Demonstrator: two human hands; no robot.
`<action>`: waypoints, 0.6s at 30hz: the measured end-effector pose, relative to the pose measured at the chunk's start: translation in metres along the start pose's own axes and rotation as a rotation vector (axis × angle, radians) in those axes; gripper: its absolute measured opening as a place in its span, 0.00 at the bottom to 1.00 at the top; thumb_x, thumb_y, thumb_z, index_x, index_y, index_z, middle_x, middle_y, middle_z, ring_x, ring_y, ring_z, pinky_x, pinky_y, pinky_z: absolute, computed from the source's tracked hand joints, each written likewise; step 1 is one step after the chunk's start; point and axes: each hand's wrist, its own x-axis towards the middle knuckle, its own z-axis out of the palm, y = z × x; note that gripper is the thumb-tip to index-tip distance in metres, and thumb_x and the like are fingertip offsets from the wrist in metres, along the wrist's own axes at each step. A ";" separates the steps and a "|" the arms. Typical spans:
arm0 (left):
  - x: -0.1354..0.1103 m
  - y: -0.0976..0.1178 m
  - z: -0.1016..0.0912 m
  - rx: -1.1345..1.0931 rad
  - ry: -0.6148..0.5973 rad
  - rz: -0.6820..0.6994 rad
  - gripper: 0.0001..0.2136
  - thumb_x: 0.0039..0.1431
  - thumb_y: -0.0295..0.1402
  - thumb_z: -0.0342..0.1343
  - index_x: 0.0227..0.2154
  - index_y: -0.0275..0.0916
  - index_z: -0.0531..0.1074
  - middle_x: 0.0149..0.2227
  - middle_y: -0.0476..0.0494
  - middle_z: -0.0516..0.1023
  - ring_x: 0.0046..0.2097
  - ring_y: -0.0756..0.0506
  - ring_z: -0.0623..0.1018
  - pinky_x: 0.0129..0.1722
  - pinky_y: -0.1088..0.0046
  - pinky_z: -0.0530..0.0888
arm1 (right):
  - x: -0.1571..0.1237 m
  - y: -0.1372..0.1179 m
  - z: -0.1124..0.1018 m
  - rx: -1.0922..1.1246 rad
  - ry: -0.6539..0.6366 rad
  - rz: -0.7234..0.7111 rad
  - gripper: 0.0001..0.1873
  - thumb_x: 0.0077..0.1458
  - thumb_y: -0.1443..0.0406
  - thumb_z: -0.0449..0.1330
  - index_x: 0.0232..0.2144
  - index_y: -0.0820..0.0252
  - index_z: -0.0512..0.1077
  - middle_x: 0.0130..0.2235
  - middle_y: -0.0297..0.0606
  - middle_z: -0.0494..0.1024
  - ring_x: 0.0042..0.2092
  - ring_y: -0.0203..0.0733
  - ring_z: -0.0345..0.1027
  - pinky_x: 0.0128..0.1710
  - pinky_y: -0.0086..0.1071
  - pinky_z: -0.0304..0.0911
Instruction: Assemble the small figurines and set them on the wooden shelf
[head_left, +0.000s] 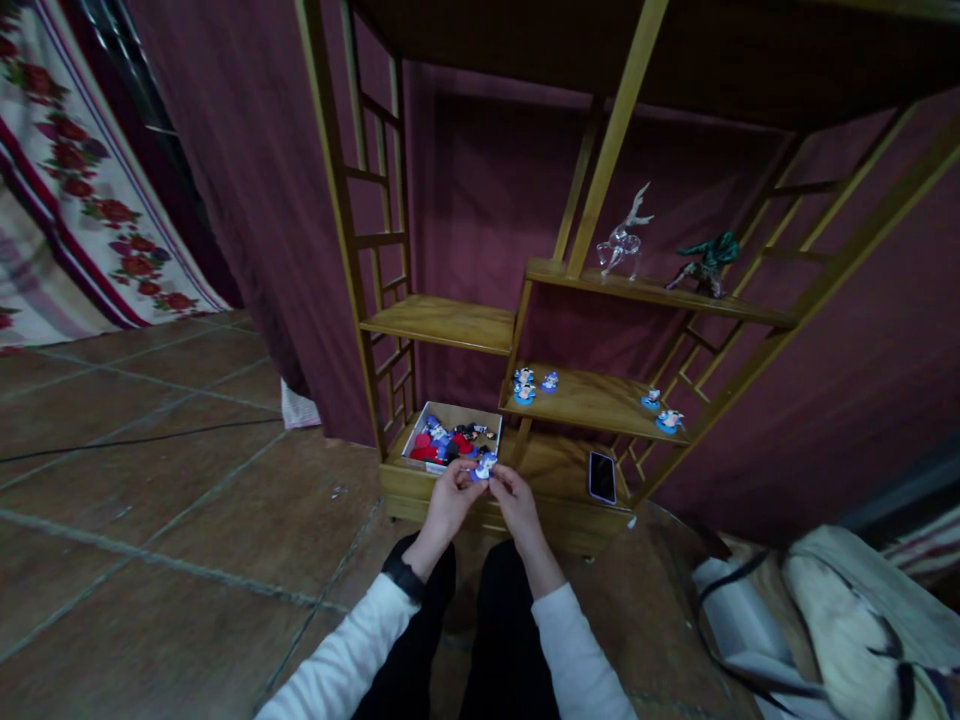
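Between my two hands is a small purple and white figurine (484,466), held just in front of the low shelf. The fingers of my left hand (452,497) pinch it from the left, and those of my right hand (514,497) grip its right side. Just beyond my left hand sits an open white box (491,418) of mixed red, blue and black figurines. Up on the middle shelf (585,400), a purple figurine (550,381) stands beside two blue-based figurines (523,388) at the left. Two more small figurines (660,410) stand toward the right end.
A phone (601,477) lies on the bottom shelf at right. Higher up stand a clear glass deer (622,240) and a dark green figure (706,263). Wooden posts (337,200) frame the shelves. Bags (847,600) rest on the floor at right; a cable (150,441) crosses the tiles at left.
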 end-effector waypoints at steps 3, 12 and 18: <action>-0.004 0.009 -0.008 0.085 0.055 0.056 0.19 0.39 0.23 0.63 0.38 0.38 0.71 0.30 0.48 0.77 0.32 0.48 0.75 0.37 0.75 0.70 | -0.004 -0.010 0.011 0.062 -0.088 0.072 0.17 0.43 0.59 0.62 0.38 0.57 0.75 0.41 0.37 0.78 0.44 0.45 0.69 0.46 0.39 0.63; -0.022 0.027 -0.020 0.126 0.108 0.133 0.19 0.42 0.17 0.58 0.37 0.42 0.75 0.44 0.42 0.74 0.53 0.40 0.68 0.54 0.69 0.63 | -0.013 -0.020 0.036 0.187 -0.133 0.122 0.17 0.43 0.62 0.63 0.39 0.58 0.73 0.42 0.37 0.78 0.46 0.43 0.68 0.50 0.37 0.60; -0.015 0.024 -0.027 0.158 0.035 0.140 0.16 0.44 0.20 0.59 0.38 0.40 0.74 0.36 0.46 0.77 0.41 0.45 0.74 0.45 0.72 0.68 | -0.012 -0.018 0.039 0.166 -0.092 0.124 0.15 0.44 0.62 0.63 0.37 0.58 0.74 0.40 0.36 0.78 0.43 0.43 0.69 0.49 0.38 0.61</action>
